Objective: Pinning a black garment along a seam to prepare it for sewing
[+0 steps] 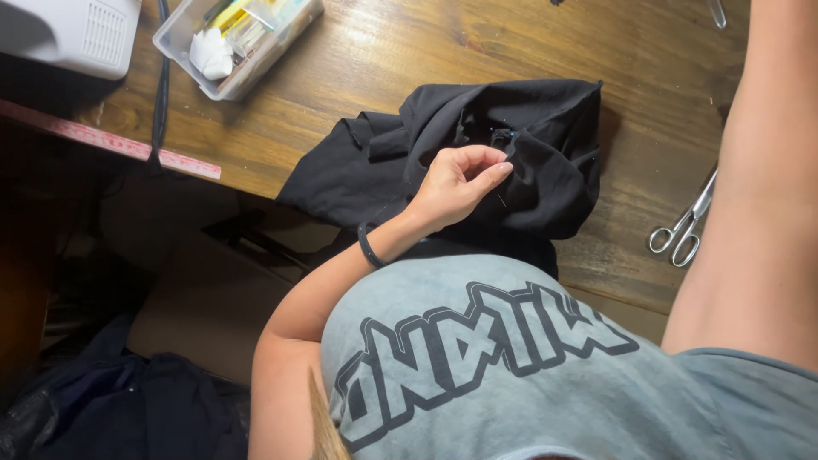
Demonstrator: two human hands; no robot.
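Left hand (456,183) rests on black fabric (375,166), fingers curled, thumb and forefinger pinched at its folds; fabric heaped on bench (358,68) edge; right arm raised, hand out of view; scissors (684,226) well apart.

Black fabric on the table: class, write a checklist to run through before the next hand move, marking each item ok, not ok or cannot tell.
1. Left hand on the black fabric: ok.
2. Fingers pinched at the fabric: ok.
3. Needle or thread in the pinch: cannot tell.
4. Right hand in view: not ok, only the raised arm shows.
5. Scissors apart from the fabric: ok.
6. Fabric fully on the table: not ok, it hangs over the edge.
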